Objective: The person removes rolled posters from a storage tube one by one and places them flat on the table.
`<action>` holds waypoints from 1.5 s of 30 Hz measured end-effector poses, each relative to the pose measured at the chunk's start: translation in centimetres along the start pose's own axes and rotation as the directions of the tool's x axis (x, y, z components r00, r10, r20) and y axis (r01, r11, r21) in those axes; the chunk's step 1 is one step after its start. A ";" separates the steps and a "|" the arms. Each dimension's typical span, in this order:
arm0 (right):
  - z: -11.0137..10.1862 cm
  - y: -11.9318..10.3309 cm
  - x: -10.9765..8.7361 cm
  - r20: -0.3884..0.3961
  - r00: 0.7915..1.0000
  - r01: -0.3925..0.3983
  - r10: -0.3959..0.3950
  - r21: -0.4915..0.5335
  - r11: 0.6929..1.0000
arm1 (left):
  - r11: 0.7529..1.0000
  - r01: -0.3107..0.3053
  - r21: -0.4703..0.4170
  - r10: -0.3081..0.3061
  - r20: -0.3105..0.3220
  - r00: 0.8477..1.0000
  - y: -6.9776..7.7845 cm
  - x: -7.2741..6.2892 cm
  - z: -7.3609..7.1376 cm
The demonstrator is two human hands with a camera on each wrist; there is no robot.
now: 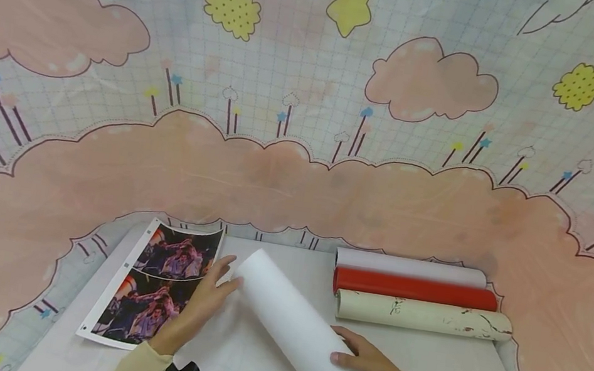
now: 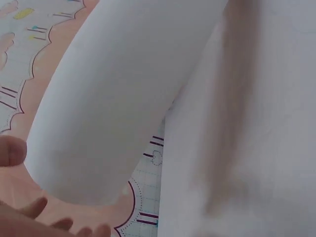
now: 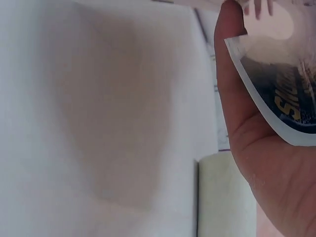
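Observation:
A white rolled-up poster (image 1: 299,331) is held slantwise over the white table, its upper end toward the left hand. My right hand (image 1: 371,366) grips it near the lower end, thumb on the near side and fingers behind. Through that end, the right wrist view shows a dark print with gold lettering (image 3: 291,96) on the inside. My left hand (image 1: 203,302) is beside the upper end with fingers spread. In the left wrist view the thumb (image 2: 12,150) is at the roll's edge; whether it touches I cannot tell. The other fingers are apart from the roll.
Three more rolls lie side by side at the back right: a white roll (image 1: 411,268), a red roll (image 1: 416,289) and a cream patterned roll (image 1: 423,316). Flat at the left lies a printed sheet (image 1: 158,283) with two similar pictures. A patterned cloth (image 1: 296,192) hangs behind.

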State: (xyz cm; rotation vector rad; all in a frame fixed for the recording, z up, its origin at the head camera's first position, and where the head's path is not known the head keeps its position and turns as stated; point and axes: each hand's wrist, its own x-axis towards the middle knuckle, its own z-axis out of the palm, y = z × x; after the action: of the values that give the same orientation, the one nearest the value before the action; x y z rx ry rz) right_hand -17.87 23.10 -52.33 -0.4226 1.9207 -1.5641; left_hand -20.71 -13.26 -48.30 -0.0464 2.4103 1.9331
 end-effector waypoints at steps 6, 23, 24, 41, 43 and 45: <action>1.0 -0.7 0.6 -0.167 0.986 -0.005 0.007 0.013 1.000 | 0.998 -0.068 -0.007 0.067 -0.122 0.990 0.2 -2.2 2.2; 6.5 -2.7 3.4 -0.422 0.897 -0.005 -0.133 -0.308 0.951 | 0.927 0.172 -0.333 -0.077 0.281 0.957 -2.5 -5.9 9.9; 6.7 -2.7 3.4 -0.418 0.897 -0.002 -0.145 -0.331 0.944 | 0.925 0.178 -0.336 -0.082 0.281 0.956 -2.5 -5.8 9.9; 8.6 -2.5 2.5 -0.303 0.939 0.006 -0.166 -0.466 0.885 | 0.911 0.212 -0.353 -0.135 0.231 0.963 -3.1 -5.2 10.2; 8.6 -2.4 2.4 -0.317 0.934 -0.007 -0.167 -0.482 0.876 | 0.915 0.214 -0.342 -0.143 0.220 0.965 -3.2 -5.0 10.2; 8.4 -2.3 2.3 -0.359 0.916 -0.031 -0.179 -0.507 0.861 | 0.917 0.218 -0.334 -0.151 0.216 0.965 -3.3 -5.0 10.1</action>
State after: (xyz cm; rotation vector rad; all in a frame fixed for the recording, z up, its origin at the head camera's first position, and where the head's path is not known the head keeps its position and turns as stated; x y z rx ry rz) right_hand -14.56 14.70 -51.61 -0.4216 2.6785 -1.2357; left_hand -15.32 -4.16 -53.41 -0.1004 1.8440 2.1469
